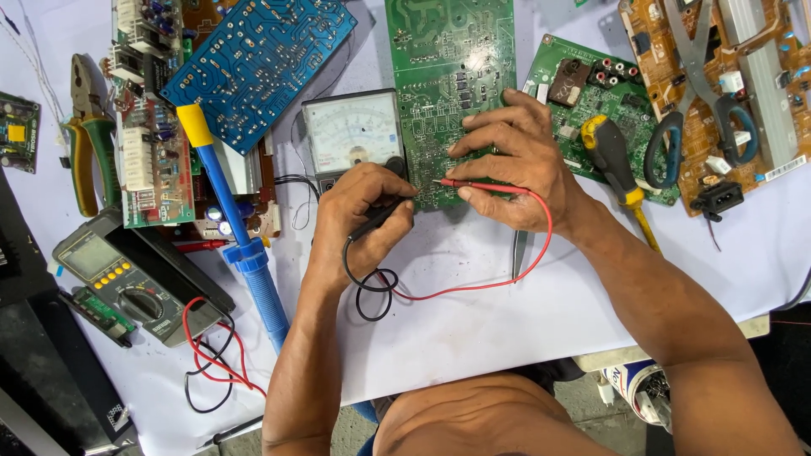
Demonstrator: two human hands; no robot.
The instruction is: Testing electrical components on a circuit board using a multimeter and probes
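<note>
On the green board (448,93), both hands (515,160) pinch probes, wrists bent inward.

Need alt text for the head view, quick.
Left hand presses a black probe and right hand a red probe onto a green circuit board, beside an analog multimeter on a white-covered table.

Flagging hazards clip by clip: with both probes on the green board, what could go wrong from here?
1. The red probe in the right hand and black probe in the left hand sit close together on the green circuit board; a slip might bridge contacts.
2. The looped red lead could snag on a wrist and tug the probe off.
</note>
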